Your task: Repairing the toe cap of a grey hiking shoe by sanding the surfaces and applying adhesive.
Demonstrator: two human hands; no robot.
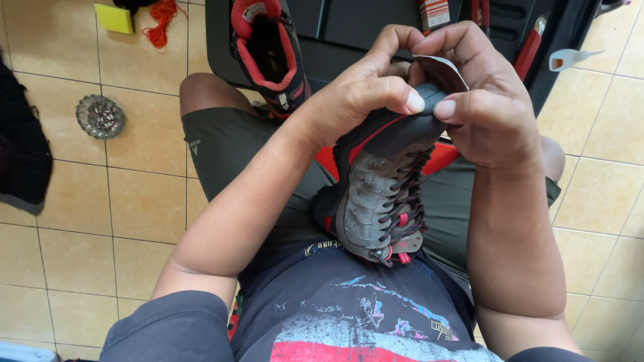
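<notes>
A grey hiking shoe point(379, 201) with dark laces and red trim rests toe-down against my stomach, heel end raised. My left hand point(359, 87) grips the heel collar, thumb pressed on the grey padding. My right hand point(479, 100) grips the same heel from the other side, thumb beside the left thumb, fingers curled over a pale insole edge point(439, 67) sticking out of the opening. A second shoe point(268, 53) with red lining lies on the dark box beyond my knee.
A black plastic toolbox point(349, 27) sits ahead with red-handled tools point(530, 50) and a white glue nozzle point(570, 59). On the tan tiled floor are a round metal drain point(100, 116), a yellow pad point(114, 18), orange string point(161, 23) and dark cloth point(20, 147) at left.
</notes>
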